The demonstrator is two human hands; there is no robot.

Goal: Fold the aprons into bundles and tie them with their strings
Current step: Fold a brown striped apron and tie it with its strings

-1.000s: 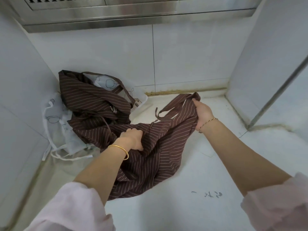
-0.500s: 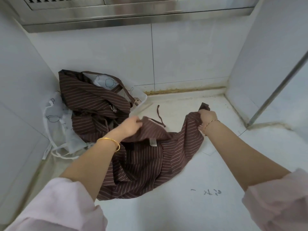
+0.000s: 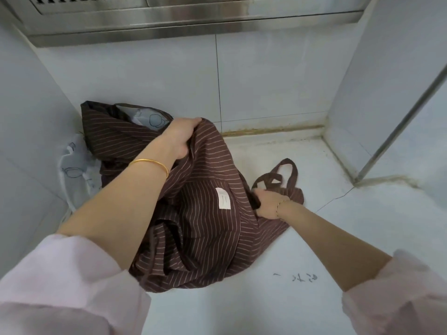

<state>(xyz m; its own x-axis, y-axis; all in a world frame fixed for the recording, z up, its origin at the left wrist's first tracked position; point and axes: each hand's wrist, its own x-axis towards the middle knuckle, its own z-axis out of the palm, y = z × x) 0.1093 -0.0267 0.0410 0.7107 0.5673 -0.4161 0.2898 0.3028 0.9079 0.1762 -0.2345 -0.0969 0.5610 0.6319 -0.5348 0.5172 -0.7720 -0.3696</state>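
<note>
A brown striped apron (image 3: 205,228) hangs crumpled between my hands over the white counter, a small white label showing on it. My left hand (image 3: 181,136) grips its upper edge, raised near the back wall. My right hand (image 3: 268,201) grips the cloth lower down, close to the counter, just below the apron's looped brown strap (image 3: 287,175). A thin string (image 3: 151,252) dangles at the lower left of the cloth.
More aprons lie piled in the back left corner: a brown striped one (image 3: 113,139) and white printed ones (image 3: 75,175). Tiled walls (image 3: 266,81) close in the counter (image 3: 242,298) on three sides, with a steel hood (image 3: 169,18) overhead and faint writing on the counter at the front right.
My left hand lifted the apron's edge up and back toward the wall. My right hand came down and inward, gathering cloth beside the strap. The apron turned over, showing its label.
</note>
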